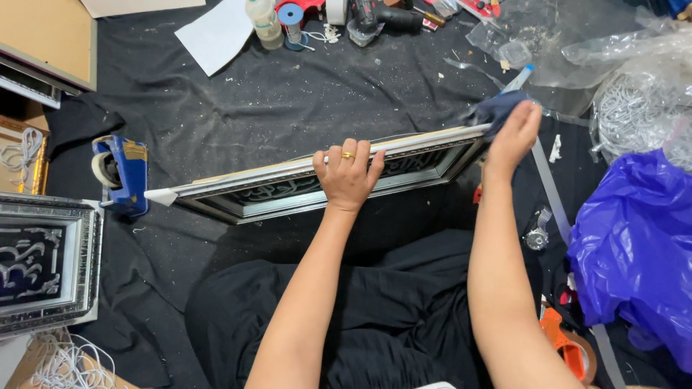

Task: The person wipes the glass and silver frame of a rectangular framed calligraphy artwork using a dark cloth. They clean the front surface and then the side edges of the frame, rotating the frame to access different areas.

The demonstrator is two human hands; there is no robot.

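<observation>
A long silver picture frame (288, 189) stands on its edge on the black cloth in front of me, its dark ornamented face turned toward me. My left hand (347, 173), wearing a gold ring, grips the frame's top edge near the middle. My right hand (513, 133) presses a dark blue cloth (496, 108) against the frame's top right corner. A white corner protector (160, 196) sits on the frame's left end.
A blue tape dispenser (121, 173) lies left of the frame. Another silver frame (43, 263) sits at the left edge. A blue plastic bag (634, 245) and clear bags (634, 86) lie right. An orange tape dispenser (569, 346) is at lower right. Bottles and tools (324, 18) line the far side.
</observation>
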